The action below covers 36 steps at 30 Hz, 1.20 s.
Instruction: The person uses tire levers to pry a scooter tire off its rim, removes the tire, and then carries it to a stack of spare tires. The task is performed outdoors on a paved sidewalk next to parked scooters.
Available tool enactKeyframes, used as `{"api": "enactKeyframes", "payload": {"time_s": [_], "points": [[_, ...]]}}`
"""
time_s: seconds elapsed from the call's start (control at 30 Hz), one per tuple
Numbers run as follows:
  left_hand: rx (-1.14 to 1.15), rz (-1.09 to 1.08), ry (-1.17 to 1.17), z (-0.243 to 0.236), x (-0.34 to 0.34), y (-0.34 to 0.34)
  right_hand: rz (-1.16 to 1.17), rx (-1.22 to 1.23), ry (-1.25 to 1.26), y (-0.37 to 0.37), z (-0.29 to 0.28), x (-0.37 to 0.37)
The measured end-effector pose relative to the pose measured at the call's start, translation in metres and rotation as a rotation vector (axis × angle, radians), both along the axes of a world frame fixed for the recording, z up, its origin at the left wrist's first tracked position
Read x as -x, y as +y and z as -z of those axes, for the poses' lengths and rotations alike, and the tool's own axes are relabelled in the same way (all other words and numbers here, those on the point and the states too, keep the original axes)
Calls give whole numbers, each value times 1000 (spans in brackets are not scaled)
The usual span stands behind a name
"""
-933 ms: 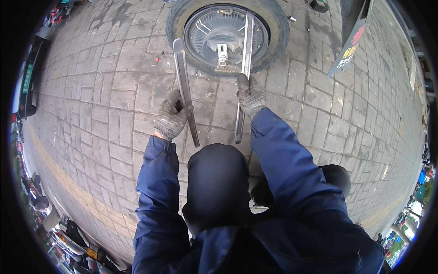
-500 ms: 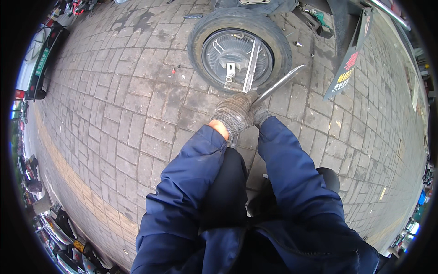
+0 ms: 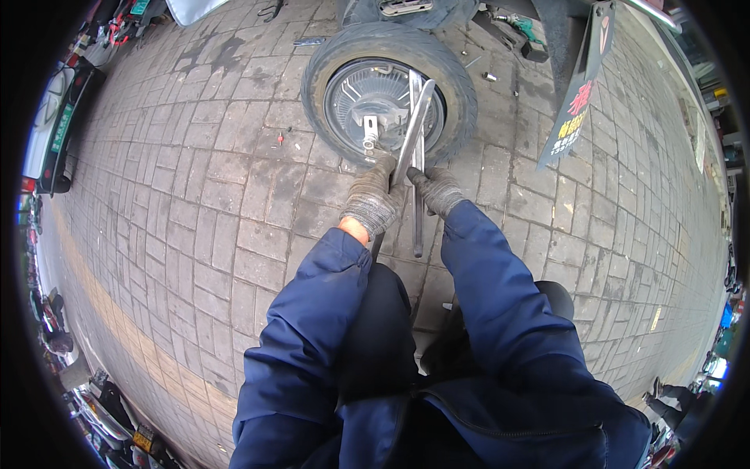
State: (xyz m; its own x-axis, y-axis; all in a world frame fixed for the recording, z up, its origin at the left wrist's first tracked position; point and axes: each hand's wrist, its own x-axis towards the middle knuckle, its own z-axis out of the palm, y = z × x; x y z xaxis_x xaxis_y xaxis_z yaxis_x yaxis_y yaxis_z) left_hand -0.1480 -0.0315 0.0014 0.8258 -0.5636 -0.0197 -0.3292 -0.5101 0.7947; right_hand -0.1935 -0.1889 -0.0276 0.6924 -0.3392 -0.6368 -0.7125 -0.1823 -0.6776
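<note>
A wheel [image 3: 315,86] with a black tyre and a finned hub lies flat on the paving in front of me. My left hand [image 3: 371,199], in a grey knit glove, is closed around a curved, shiny tyre lever [image 3: 416,125], whose tip rises over the wheel. Just right of it, my gloved right hand [image 3: 439,191] pinches a straighter tyre lever [image 3: 418,223]. That lever's far end reaches over the rim, and its dark near end points back toward my knees. The two levers overlap above the hub; whether either tip touches the tyre, I cannot tell.
Behind the wheel stands a dark vehicle part [image 3: 445,14]. A green power tool [image 3: 525,31] and a small metal socket [image 3: 490,76] lie to its right. A printed dark panel [image 3: 576,102] slants down farther right. A parked vehicle [image 3: 58,129] stands at far left.
The curved lever has swung from pointing right to pointing forward over the wheel. My hands have moved apart, and the straight lever now shows in my right hand. The view has shifted slightly.
</note>
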Motion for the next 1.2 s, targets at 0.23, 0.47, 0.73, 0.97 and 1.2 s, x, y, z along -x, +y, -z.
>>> {"api": "enactKeyframes", "payload": {"time_s": [0.23, 0.47, 0.73, 0.97, 1.2], "points": [[58, -94, 127, 24, -5, 7, 15, -94, -8, -8, 37, -3], [187, -173, 224, 21, -10, -13, -13, 56, -158, -5, 47, -11], [142, -170, 348, -22, -14, -52, -34, 52, -227, -12, 34, 1], [38, -255, 312, -58, -32, -76, -45, 20, -197, -17, 25, 3], [253, -324, 323, -39, -24, -73, 156, 29, -333, 4, 7, 18]]}}
